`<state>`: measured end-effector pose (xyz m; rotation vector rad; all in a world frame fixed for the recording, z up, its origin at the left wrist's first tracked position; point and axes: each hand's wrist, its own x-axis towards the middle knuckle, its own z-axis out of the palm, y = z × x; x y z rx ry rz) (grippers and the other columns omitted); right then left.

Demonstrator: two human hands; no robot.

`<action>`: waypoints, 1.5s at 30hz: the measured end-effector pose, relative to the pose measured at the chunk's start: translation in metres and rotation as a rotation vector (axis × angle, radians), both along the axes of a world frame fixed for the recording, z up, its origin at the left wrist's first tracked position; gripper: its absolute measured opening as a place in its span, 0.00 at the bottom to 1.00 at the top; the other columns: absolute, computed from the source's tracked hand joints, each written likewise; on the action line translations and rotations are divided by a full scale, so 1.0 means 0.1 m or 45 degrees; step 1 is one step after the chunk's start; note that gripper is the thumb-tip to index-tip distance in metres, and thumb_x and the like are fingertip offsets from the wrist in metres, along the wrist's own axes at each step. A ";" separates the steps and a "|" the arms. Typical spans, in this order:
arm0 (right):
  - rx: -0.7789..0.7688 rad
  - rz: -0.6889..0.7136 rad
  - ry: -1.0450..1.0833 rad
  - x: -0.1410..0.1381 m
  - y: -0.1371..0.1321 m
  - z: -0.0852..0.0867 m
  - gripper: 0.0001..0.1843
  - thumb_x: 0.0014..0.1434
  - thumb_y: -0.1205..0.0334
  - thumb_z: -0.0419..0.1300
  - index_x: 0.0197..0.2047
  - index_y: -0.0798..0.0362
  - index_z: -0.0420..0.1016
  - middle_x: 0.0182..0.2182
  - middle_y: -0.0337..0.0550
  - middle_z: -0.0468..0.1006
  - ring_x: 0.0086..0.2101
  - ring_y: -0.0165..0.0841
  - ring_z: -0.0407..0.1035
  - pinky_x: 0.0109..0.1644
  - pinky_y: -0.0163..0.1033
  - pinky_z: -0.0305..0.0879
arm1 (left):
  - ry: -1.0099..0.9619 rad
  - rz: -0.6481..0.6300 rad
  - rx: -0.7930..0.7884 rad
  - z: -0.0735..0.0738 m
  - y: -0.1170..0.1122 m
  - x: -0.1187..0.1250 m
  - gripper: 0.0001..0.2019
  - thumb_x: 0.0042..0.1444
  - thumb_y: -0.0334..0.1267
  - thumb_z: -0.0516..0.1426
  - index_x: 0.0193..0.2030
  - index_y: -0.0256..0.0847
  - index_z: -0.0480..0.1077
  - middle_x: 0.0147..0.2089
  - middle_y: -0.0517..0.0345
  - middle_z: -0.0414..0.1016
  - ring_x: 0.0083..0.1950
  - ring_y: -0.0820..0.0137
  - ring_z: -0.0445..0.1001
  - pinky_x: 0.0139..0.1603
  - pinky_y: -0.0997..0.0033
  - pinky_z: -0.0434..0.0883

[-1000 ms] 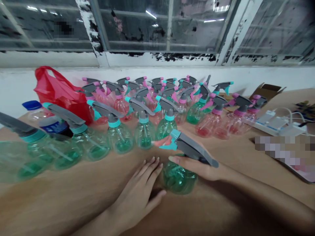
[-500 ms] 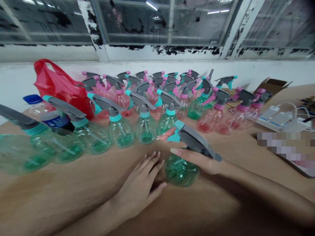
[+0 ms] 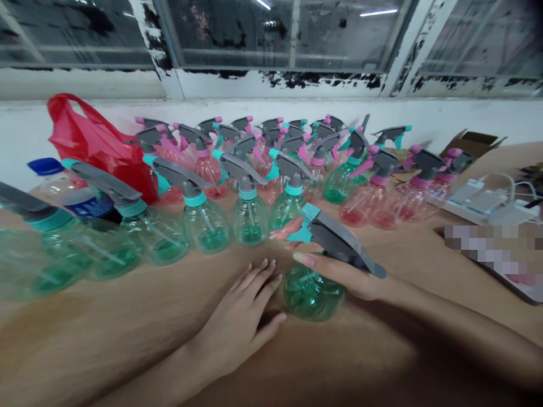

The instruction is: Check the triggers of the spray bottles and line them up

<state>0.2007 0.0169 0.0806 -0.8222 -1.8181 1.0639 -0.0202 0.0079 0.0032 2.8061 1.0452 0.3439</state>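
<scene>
Hands: right hand (image 3: pixel 354 282) closed round the neck of a green spray bottle (image 3: pixel 311 294), which is stood upright at the front of the desk (image 3: pixel 127 339); left hand (image 3: pixel 244 316) laid open and flat just beside it. Its trigger head (image 3: pixel 339 243) is seen fitted. Behind are ranged green bottles (image 3: pixel 250 217) and pink bottles (image 3: pixel 365 209), all headed; none is seen uncapped.
</scene>
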 end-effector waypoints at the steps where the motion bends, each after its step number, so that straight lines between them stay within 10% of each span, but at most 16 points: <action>1: 0.007 -0.007 0.004 0.00 0.00 -0.01 0.16 0.60 0.64 0.59 0.52 0.43 0.70 0.46 0.38 0.74 0.42 0.33 0.71 0.44 0.39 0.72 | 0.004 0.002 0.001 0.00 0.00 0.00 0.26 0.64 0.47 0.52 0.64 0.35 0.58 0.66 0.44 0.59 0.67 0.55 0.56 0.65 0.50 0.55; 14: 0.060 -0.023 -0.002 -0.02 0.04 -0.10 0.17 0.61 0.57 0.57 0.54 0.44 0.68 0.36 0.37 0.75 0.30 0.31 0.71 0.40 0.42 0.71 | -0.023 0.011 -0.018 0.01 0.00 0.00 0.25 0.64 0.47 0.52 0.64 0.38 0.58 0.67 0.44 0.58 0.67 0.55 0.57 0.64 0.49 0.56; 26: 0.128 -0.118 -0.083 0.03 -0.03 0.00 0.12 0.63 0.52 0.53 0.34 0.50 0.71 0.30 0.39 0.75 0.33 0.32 0.72 0.37 0.38 0.69 | 0.055 0.020 0.008 0.02 -0.01 -0.01 0.26 0.64 0.47 0.52 0.64 0.36 0.58 0.68 0.46 0.55 0.68 0.57 0.54 0.65 0.51 0.55; 45: 0.017 -0.146 0.003 0.00 -0.06 -0.08 0.12 0.61 0.58 0.57 0.49 0.46 0.69 0.27 0.35 0.67 0.25 0.28 0.64 0.38 0.38 0.70 | 0.086 0.013 0.074 0.00 0.01 -0.01 0.26 0.65 0.47 0.52 0.65 0.33 0.57 0.68 0.44 0.57 0.67 0.56 0.56 0.63 0.51 0.58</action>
